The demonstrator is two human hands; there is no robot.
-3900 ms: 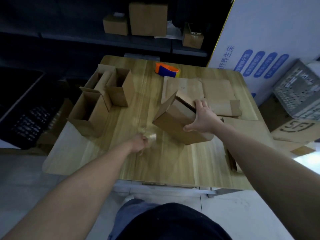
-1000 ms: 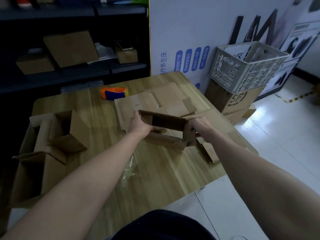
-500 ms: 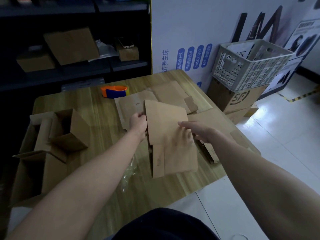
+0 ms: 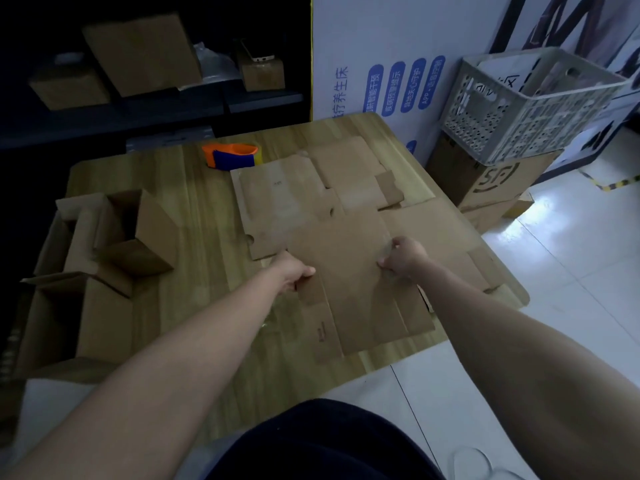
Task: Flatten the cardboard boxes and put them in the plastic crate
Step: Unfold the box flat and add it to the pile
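1. Pressing a flattened box (image 4: 349, 292) down onto the bench (image 4: 194, 209), a person works with both bare hands, seen from above.
2. The left hand (image 4: 294, 271) curls its fingers round the box's left edge, with the thumb on top. The right hand (image 4: 403, 256) is curled at the right edge and seems to pinch it, though its fingertips are hidden.
3. Just beyond both hands lie other flattened boxes (image 4: 287, 199), partly under the held one.
4. Well to the left of the left hand stand open boxes (image 4: 138, 233), not yet flattened. A tape dispenser (image 4: 232, 155) sits far beyond that hand.
5. The plastic crate (image 4: 530, 109) is off the bench, well beyond and to the right of the right hand, on stacked cartons (image 4: 491, 181).
6. Risk: the creased panels may spring open once the grip loosens. Lifted by two edges, the sheet may sag, catch the pile beneath and drag it off the bench edge near the right hand.
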